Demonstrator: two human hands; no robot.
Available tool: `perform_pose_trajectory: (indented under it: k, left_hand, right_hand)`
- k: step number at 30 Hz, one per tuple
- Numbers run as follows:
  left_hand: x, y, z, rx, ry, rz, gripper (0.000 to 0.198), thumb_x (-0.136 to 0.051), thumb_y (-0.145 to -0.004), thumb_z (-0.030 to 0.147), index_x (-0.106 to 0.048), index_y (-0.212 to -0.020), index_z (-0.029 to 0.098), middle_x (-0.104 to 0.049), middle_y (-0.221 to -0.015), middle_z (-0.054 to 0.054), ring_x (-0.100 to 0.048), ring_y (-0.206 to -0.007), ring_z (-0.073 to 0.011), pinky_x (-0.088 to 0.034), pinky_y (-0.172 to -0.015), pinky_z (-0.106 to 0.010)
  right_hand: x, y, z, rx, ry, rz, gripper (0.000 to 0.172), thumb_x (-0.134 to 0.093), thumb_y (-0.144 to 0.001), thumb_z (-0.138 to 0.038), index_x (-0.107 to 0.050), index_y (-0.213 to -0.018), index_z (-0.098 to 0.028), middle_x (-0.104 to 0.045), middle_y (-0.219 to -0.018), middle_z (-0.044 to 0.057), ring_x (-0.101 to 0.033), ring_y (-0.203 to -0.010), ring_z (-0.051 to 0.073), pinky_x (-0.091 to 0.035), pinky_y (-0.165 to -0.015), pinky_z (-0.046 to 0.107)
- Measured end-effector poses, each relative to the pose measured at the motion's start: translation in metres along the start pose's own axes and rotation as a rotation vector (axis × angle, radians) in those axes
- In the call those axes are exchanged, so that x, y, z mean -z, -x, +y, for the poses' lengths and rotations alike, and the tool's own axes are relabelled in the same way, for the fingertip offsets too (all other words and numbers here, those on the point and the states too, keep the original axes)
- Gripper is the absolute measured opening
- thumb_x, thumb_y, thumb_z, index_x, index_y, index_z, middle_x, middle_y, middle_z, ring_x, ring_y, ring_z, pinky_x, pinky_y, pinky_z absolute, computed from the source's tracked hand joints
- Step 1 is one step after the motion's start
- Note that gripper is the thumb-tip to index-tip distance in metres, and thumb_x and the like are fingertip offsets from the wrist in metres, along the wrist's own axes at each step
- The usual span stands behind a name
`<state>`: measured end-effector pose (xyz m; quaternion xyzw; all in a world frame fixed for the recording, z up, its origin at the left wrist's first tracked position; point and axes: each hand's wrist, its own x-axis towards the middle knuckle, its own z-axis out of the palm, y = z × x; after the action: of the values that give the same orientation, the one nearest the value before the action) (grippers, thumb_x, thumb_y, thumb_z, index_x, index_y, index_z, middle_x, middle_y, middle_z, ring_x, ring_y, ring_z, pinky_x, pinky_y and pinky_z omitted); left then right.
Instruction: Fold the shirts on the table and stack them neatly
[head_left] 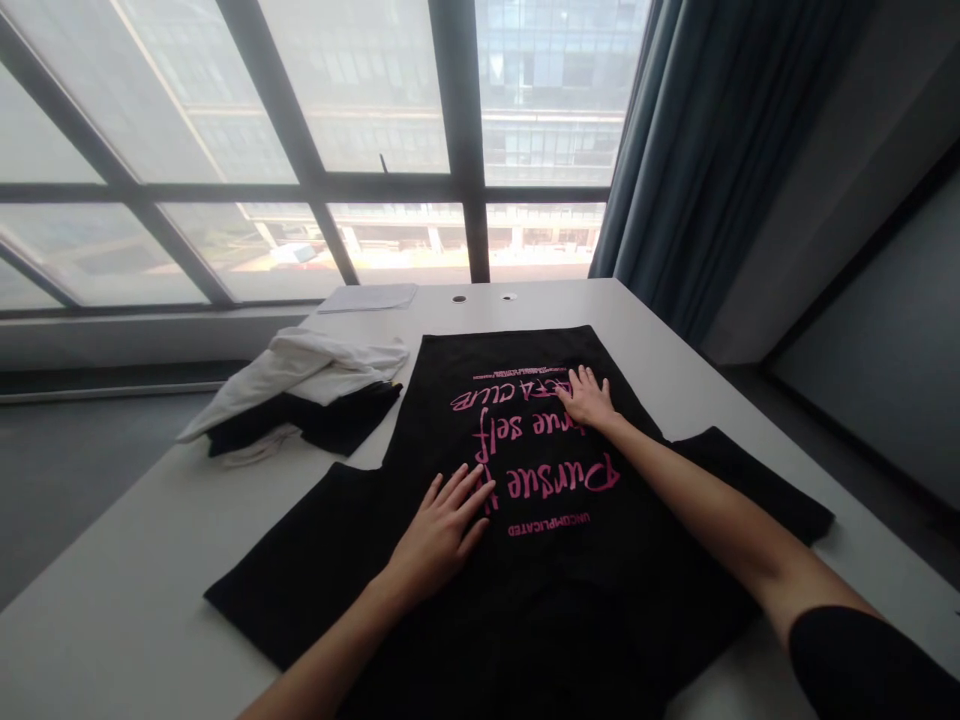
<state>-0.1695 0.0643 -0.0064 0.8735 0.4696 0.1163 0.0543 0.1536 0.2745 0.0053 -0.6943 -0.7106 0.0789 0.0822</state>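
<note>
At the left of the white table point(127, 610) lies a loose pile of clothes point(300, 390), white cloth on top of black, well apart from both hands, and beyond it a sheet of paper point(367, 297) rests near the far edge by the window. The black T-shirt point(570, 590) lies spread flat in the middle of the table, printed side up, its hem towards the window and its sleeves out to either side. The left hand point(442, 525) lies palm down on the shirt just left of the pink lettering point(540, 440), fingers straight and a little fanned, pressing on the cloth and gripping nothing. Further along, the right hand point(589, 398) reaches farther up the shirt and rests flat on the right end of the print, fingers spread, likewise holding nothing. The shirt looks light, soft and limp, so it will likely sag and crease wherever it is lifted and slide easily on the smooth tabletop; the shoulder seams, the sleeve ends or the hem corners seem the best places to pinch it, since the flat middle offers no edge to grasp. At the far right a blue-grey curtain point(697, 150) hangs beside the window
</note>
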Motion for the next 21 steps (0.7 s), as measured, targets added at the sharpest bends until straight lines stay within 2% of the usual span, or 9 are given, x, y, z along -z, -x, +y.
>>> perform_pose_trajectory:
  k: [3,4,8,11,15,17,21]
  left_hand:
    - [0.001,0.000,0.003,-0.001,-0.003,-0.008,0.053,-0.044,-0.105,0.043,-0.034,-0.157,0.037,-0.033,-0.164,-0.002,-0.026,-0.153,-0.0269,-0.022,-0.123,-0.057]
    - [0.001,0.001,0.004,0.002,-0.002,-0.016,0.053,-0.044,-0.105,0.043,-0.034,-0.157,0.036,-0.033,-0.164,-0.002,-0.026,-0.153,-0.0269,-0.022,-0.124,-0.057]
    - [0.007,0.003,0.009,0.037,0.019,-0.061,0.054,-0.043,-0.105,0.041,-0.033,-0.158,0.036,-0.031,-0.165,-0.002,-0.023,-0.154,-0.0272,-0.020,-0.124,-0.058]
    - [0.020,0.001,0.009,0.050,0.095,-0.076,0.054,-0.042,-0.106,0.043,-0.032,-0.158,0.037,-0.031,-0.165,0.000,-0.024,-0.154,-0.0256,-0.021,-0.124,-0.056]
    - [0.034,-0.010,-0.006,0.155,0.152,0.025,0.051,-0.034,-0.107,0.046,-0.036,-0.157,0.034,-0.035,-0.163,-0.001,-0.027,-0.153,-0.0229,-0.020,-0.125,-0.051]
    - [0.033,-0.018,-0.019,0.242,0.121,0.052,0.055,-0.034,-0.106,0.049,-0.034,-0.158,0.031,-0.032,-0.165,-0.004,-0.022,-0.154,-0.0267,-0.017,-0.124,-0.056]
    - [0.030,-0.039,-0.034,0.312,0.106,-0.110,0.071,-0.042,-0.099,0.063,-0.032,-0.159,0.026,-0.021,-0.167,-0.011,-0.011,-0.155,-0.0383,-0.008,-0.119,-0.069]
  right_hand:
    - [-0.002,-0.012,0.006,0.016,-0.010,0.144,0.079,-0.020,-0.102,-0.059,-0.017,-0.162,-0.008,-0.010,-0.169,0.016,-0.005,-0.156,0.027,-0.008,-0.123,0.057]
    - [-0.004,-0.015,0.008,0.017,-0.012,0.153,0.079,-0.019,-0.102,-0.059,-0.017,-0.161,-0.007,-0.010,-0.169,0.016,-0.005,-0.156,0.027,-0.007,-0.123,0.057]
    - [-0.014,-0.021,0.014,0.006,-0.011,0.044,0.080,-0.023,-0.101,-0.060,-0.025,-0.159,-0.005,-0.016,-0.168,0.017,-0.011,-0.155,0.028,-0.007,-0.123,0.056]
    - [-0.022,-0.023,0.018,0.013,-0.028,0.048,0.080,-0.025,-0.100,-0.060,-0.028,-0.158,-0.006,-0.018,-0.167,0.017,-0.013,-0.155,0.029,-0.008,-0.123,0.057]
    - [-0.024,-0.022,0.020,0.030,-0.074,0.085,0.079,-0.027,-0.100,-0.060,-0.031,-0.158,-0.006,-0.021,-0.166,0.019,-0.015,-0.155,0.031,-0.008,-0.122,0.059]
    - [-0.023,-0.021,0.019,0.042,-0.103,0.105,0.078,-0.028,-0.100,-0.059,-0.032,-0.157,-0.007,-0.022,-0.166,0.019,-0.016,-0.154,0.031,-0.008,-0.122,0.059]
    - [-0.019,-0.019,0.020,0.027,-0.194,0.155,0.073,-0.026,-0.101,-0.056,-0.031,-0.158,-0.011,-0.021,-0.167,0.016,-0.017,-0.154,0.029,-0.014,-0.122,0.057]
